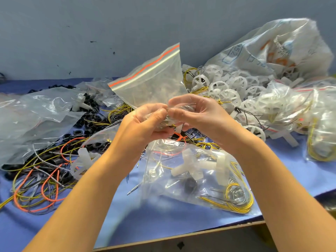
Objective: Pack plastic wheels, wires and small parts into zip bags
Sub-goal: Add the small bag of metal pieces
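Zip bag (151,77), where is it?
— Held up over the middle of the surface (163,220), red strip on top.
— And the grips?
— Left grip (145,122) and right grip (200,113) both pinch its crumpled lower end, fingertips meeting, fingers curled.
— Anything unclear?
— What lies between the palms is hidden, and the bag's contents are hazy. The forearms reach in from the near edge, over a filled bag (200,179).

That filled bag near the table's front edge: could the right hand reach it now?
Probably yes: the filled bag lies uncovered close under the right hand, though that hand must first release the upheld zip bag it pinches.
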Demonstrator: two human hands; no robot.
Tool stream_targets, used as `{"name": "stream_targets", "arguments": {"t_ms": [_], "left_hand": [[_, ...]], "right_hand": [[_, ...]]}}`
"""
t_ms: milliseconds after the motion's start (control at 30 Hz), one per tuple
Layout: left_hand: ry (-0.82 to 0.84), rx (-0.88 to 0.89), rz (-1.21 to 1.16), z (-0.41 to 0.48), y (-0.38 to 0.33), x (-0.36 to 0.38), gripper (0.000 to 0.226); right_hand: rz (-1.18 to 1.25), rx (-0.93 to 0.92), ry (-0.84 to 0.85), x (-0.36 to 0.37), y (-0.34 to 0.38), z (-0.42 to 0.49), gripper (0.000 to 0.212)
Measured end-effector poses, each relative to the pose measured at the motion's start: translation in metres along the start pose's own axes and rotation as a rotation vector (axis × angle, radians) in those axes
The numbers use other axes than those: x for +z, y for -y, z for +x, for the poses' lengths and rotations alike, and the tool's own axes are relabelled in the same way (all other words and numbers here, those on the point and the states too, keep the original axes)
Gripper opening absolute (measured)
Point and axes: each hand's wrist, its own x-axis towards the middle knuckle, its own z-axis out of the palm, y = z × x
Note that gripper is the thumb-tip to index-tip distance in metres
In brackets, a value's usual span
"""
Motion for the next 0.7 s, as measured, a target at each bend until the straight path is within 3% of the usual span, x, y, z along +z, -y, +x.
{"name": "stream_targets", "arguments": {"t_ms": [100,300,433,533,700], "left_hand": [[0.035,-0.048,-0.09,0.0001,-0.0028,0.0003,0.017],[0.169,-0.044,-0.057,0.0003,-0.0002,-0.0015,0.025],[0.117,0.011,-0.061,0.0006,-0.0003,0.0019,0.033],[0.05,-0.073,-0.202,0.0027,-0.003,0.0013,0.02],[0.072,-0.163,-0.242,0.0015,-0.006,-0.0045,0.035]], "right_hand": [[0.044,-0.022,0.069,-0.0004,-0.0007,-0.0012,0.023],[0.233,0.047,-0.062,-0.0002,-0.005,0.003,0.003],[0.352,0.072,0.08,-0.003,-0.0012,0.0014,0.02],[0.328,-0.008,0.161,-0.0025,0.0001,-0.0008,0.036],[0.209,-0.051,0.041,-0.0006,-0.0003,-0.0017,0.028]]}}
